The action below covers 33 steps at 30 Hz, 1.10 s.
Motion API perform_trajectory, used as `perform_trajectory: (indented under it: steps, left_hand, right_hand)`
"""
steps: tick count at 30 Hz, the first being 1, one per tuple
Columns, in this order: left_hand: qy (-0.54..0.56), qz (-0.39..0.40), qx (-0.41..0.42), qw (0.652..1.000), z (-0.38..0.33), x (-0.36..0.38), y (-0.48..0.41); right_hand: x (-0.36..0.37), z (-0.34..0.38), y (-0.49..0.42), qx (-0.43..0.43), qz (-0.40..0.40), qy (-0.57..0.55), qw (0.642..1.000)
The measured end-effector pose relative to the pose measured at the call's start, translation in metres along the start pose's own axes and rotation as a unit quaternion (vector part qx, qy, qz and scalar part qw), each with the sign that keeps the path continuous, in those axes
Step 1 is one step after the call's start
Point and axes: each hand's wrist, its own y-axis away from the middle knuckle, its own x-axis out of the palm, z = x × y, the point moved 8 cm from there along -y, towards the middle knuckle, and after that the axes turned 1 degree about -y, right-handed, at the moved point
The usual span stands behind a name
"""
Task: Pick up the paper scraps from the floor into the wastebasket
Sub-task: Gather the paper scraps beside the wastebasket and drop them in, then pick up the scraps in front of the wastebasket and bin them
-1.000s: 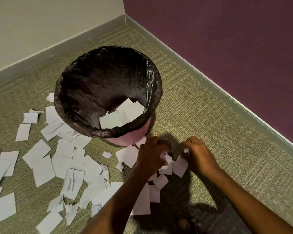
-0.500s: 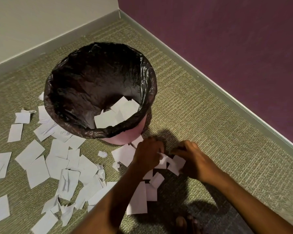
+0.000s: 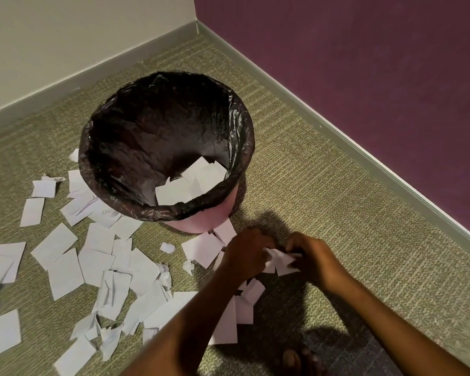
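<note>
Head view: your two hands meet low on the floor, just in front of the wastebasket (image 3: pixel 174 147), and between them they hold a small crumpled bunch of scraps (image 3: pixel 281 263). Your left hand (image 3: pixel 246 253) is curled closed over the bunch's left side, and your right hand (image 3: pixel 314 257) pinches its right side with fingers bent in; neither grip is open, though how much paper each palm hides you cannot tell. What the next move turns on is direction: the bin's mouth lies up and to the left of the bunch, toward the corner where the two walls meet, and its near rim (image 3: pixel 190 206) stands between your hands and the opening. Your left hand is the nearer one, sitting just beside the pink base (image 3: pixel 201 221). The lift, as I judge it, must clear that rim before you let go, or pieces will slide down the outside. A few sheets already lie inside the bag (image 3: pixel 196 180). Most of the job remains: loose scraps (image 3: pixel 98 261) spread over the floor left of the bin, and more lie under your left forearm (image 3: pixel 244 302).
</note>
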Motion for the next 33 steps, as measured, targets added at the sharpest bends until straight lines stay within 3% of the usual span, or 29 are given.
perform_trajectory:
  steps: [3,7,10,15,17,22,28,33]
  left_hand:
    - [0.050,-0.016,-0.056,0.997,0.006,0.000,0.000]
    - [0.140,-0.068,-0.094,0.983,0.006,-0.014,-0.003]
    - [0.222,-0.102,-0.105,0.964,-0.010,-0.032,-0.005]
    - [0.277,-0.184,-0.104,0.937,-0.050,-0.066,-0.009]
    - [0.306,-0.217,-0.102,0.922,-0.069,-0.082,-0.003]
    - [0.377,-0.241,-0.057,0.892,-0.116,-0.120,0.009]
    - [0.509,-0.265,-0.024,0.819,-0.138,-0.168,0.031]
    - [0.510,-0.329,0.039,0.794,-0.118,-0.215,0.046]
  right_hand:
    - [-0.005,-0.011,-0.001,0.091,-0.008,-0.114,0.989]
    - [-0.032,0.007,0.002,0.165,-0.051,-0.294,0.940]
    - [-0.054,0.027,0.001,0.179,-0.072,-0.359,0.913]
    - [-0.085,0.063,-0.007,0.172,-0.110,-0.540,0.817]
    - [-0.100,0.080,-0.009,0.154,-0.126,-0.566,0.800]
    - [-0.142,0.132,-0.015,0.075,-0.144,-0.556,0.815]
    - [-0.170,0.206,-0.028,0.000,-0.123,-0.496,0.859]
    - [-0.162,0.268,-0.047,-0.046,-0.100,-0.486,0.867]
